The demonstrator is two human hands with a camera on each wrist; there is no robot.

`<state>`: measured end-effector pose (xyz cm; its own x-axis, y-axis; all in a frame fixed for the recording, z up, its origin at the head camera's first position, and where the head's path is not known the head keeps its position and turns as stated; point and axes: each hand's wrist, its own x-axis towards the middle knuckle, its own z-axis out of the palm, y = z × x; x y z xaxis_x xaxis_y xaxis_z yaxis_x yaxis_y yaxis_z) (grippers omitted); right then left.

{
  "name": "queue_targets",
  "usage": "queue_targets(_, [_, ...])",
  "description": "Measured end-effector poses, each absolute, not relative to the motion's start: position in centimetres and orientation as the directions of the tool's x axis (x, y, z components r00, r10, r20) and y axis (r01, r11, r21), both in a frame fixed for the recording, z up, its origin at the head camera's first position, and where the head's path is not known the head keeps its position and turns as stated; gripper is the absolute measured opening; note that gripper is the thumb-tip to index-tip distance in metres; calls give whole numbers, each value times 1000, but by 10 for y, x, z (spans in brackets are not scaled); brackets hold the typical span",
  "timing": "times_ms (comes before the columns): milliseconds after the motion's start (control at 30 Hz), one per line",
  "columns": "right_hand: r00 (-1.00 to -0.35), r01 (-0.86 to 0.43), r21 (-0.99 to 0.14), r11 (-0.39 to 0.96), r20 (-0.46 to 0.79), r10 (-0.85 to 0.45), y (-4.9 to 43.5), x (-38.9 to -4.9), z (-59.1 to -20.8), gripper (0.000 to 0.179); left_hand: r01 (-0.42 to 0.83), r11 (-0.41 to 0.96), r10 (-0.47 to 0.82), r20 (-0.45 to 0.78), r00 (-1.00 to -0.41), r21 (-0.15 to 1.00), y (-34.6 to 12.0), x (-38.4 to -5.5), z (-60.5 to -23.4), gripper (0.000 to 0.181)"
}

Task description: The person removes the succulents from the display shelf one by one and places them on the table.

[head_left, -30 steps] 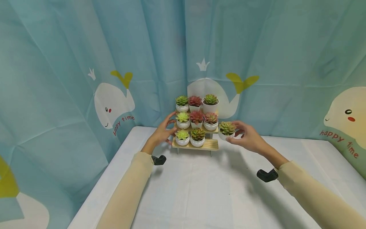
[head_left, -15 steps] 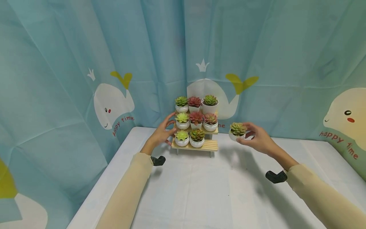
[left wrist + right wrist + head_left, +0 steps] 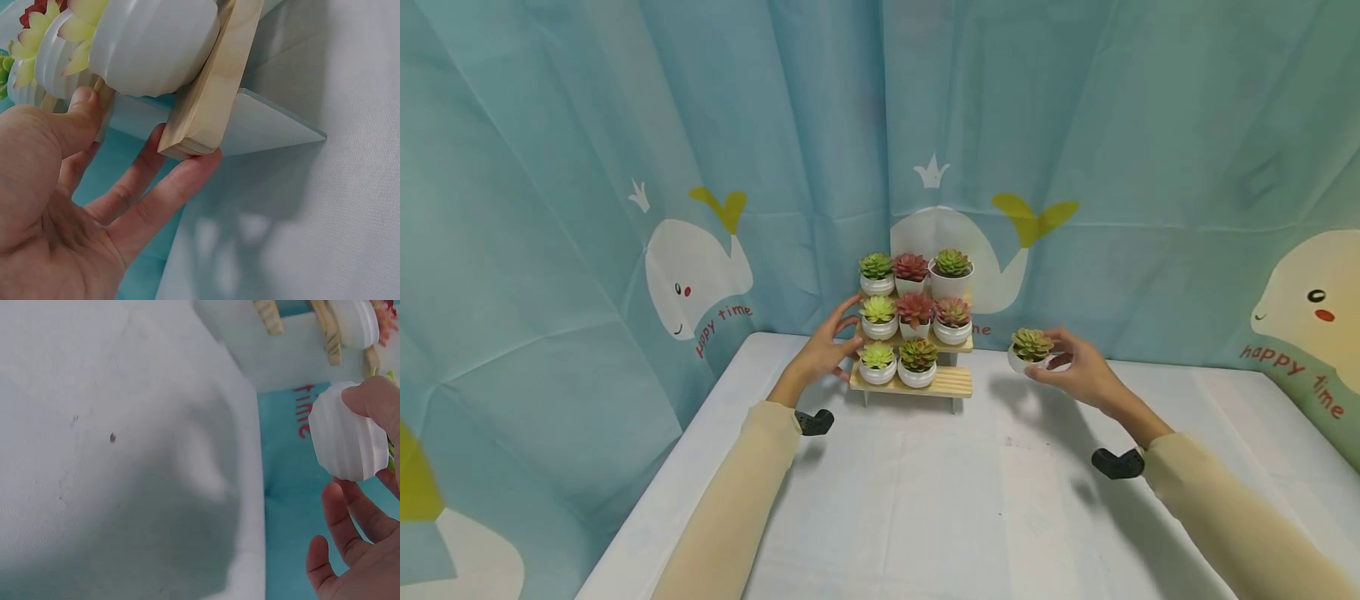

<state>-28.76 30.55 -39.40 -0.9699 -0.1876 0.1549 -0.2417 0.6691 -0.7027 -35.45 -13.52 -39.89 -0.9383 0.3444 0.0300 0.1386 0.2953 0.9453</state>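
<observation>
In the head view I'm counting eight potted succulents (image 3: 915, 310) standing on one three-tier wooden stand (image 3: 953, 381): three along the top, three along the middle, two on the bottom tier. A ninth, a greenish succulent (image 3: 1032, 344) in a white pot (image 3: 1019, 364), is being held to the right of the stand, well apart from it. The right hand (image 3: 1081, 372) is pinching that pot and hiding part of its side, while the left hand (image 3: 822, 353) is spreading its fingers against the stand's left end. Four whale prints (image 3: 696, 271) are showing on the blue curtain (image 3: 775, 117): one whole, one partly covered by the plants, two running off the edges.

In the left wrist view, thumb and fingertips are touching the ends of the boards (image 3: 212, 87). At least three pots are crowding the upper corner; I can't tell how many more are sitting behind.

In the right wrist view, the thumb is pressing on the pot, with two fingers fanning out below; only bits of green are peeping past the hand. One reddish plant (image 3: 385, 322) is being cut off at the edge. A dark speck (image 3: 112, 437) is lying on the table (image 3: 156, 337), too small to make out.
</observation>
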Motion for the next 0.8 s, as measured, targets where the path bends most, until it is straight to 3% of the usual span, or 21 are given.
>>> queue_targets(800, [-990,-119,-707,697,35,-134,317,-307,-430,76,139,254,366,38,-930,957,-137,-351,-398,73])
